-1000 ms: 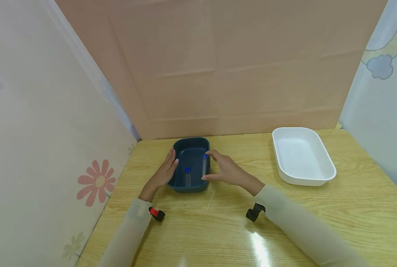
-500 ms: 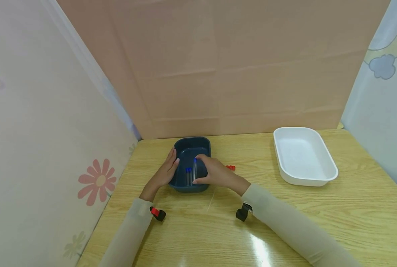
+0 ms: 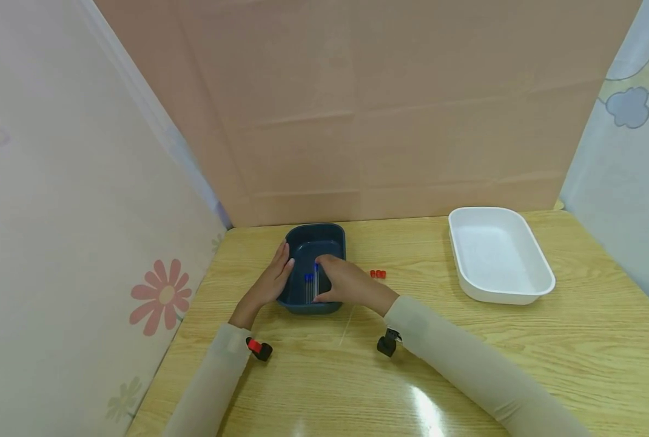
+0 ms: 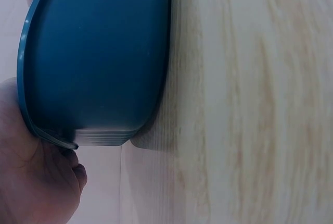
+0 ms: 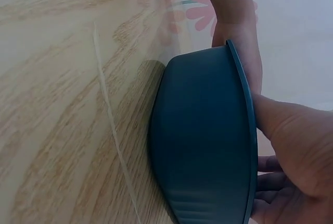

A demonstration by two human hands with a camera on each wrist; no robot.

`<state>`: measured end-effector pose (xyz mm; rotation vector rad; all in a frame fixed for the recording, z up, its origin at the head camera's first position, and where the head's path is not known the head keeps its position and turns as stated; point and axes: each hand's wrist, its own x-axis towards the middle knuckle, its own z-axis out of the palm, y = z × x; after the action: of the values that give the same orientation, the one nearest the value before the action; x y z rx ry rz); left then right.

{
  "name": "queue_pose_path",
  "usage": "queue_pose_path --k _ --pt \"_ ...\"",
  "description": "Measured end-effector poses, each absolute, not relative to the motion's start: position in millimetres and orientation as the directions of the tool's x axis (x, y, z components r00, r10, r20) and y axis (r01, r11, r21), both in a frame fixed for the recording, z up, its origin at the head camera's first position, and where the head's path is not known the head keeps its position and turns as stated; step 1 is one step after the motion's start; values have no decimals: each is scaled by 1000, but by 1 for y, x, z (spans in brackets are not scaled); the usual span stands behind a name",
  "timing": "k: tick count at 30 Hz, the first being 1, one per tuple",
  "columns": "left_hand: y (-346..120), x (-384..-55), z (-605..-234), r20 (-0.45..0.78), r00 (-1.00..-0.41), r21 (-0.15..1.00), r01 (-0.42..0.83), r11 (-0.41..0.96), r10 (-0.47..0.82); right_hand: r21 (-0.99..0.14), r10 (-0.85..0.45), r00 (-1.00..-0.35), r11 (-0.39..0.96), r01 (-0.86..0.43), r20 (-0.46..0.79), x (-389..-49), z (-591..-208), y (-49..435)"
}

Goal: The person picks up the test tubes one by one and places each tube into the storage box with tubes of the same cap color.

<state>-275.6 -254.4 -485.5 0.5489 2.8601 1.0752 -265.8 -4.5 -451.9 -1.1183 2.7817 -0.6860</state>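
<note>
In the head view a dark blue tray [image 3: 330,233] stands on the wooden table. My left hand [image 3: 270,279] holds its left wall, thumb inside the rim and fingers along the outside. My right hand [image 3: 352,282] reaches in over the right side. Its thumb and fingertip grip the two ends of a slim clear tube with a blue cap [image 3: 316,282], low in the tray. Beside it, to the left, lie two similar blue-capped tubes [image 3: 309,288]. Both wrist views show the tray's outer wall [image 4: 104,52], and my right hand [image 5: 299,151] bends over the rim. The tubes are hidden there.
Three small red caps [image 3: 378,274] sit in a row on the table, right of the dark blue tray. A white tray [image 3: 499,258] stands farther right. A brown sheet [image 3: 357,121] hangs behind the table, with patterned walls at both sides.
My right hand has moved left and lower in the tray with the blue-capped tube, setting it alongside the other two. The red caps have come into view. My left hand has stayed put.
</note>
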Motion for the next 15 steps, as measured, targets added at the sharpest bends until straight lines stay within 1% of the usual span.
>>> queue_pose_path --k 8,15 --pt "-255 -275 -486 93 -934 645 321 693 346 -362 -685 -725 660 -658 68 -268 -448 -10" --pt "-255 -276 -486 98 -931 642 328 693 351 -279 -693 -720 685 -673 33 -275 -450 -19"
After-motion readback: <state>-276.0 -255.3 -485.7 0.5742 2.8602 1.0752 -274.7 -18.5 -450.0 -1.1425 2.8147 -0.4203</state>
